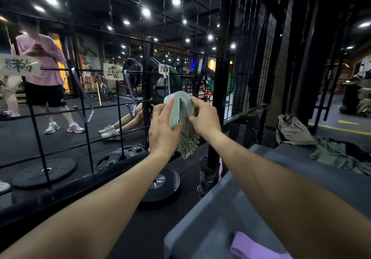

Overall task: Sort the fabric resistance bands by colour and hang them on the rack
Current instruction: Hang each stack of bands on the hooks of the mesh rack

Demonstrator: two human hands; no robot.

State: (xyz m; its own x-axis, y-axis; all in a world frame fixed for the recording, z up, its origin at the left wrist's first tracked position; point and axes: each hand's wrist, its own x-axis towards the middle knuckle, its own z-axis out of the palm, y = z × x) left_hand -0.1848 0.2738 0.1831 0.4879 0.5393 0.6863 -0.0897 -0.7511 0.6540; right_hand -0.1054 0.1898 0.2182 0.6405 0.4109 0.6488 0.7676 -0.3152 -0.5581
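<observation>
A thick bunch of pale green fabric bands (pixel 179 106) hangs folded over, right under the paper label (pixel 163 69) on the black wire grid rack (pixel 88 130). My left hand (pixel 163 130) holds the bunch from the left, thumb across the front. My right hand (pixel 200 116) pinches the bunch's right side near the top. The hook under the bands is hidden. Two more paper labels (pixel 112 71) (pixel 19 66) hang on the rack's bar to the left, each with a metal hook (pixel 128 90) below. A purple band (pixel 253 246) lies on the grey platform at the bottom.
The grey padded platform (pixel 220 208) fills the lower right, with a beige bag (pixel 293 132) and green clothing (pixel 337 154) at its far end. Weight plates (pixel 44 171) (pixel 160 184) lie on the floor by the rack. A person in a pink shirt (pixel 43 58) stands behind the grid.
</observation>
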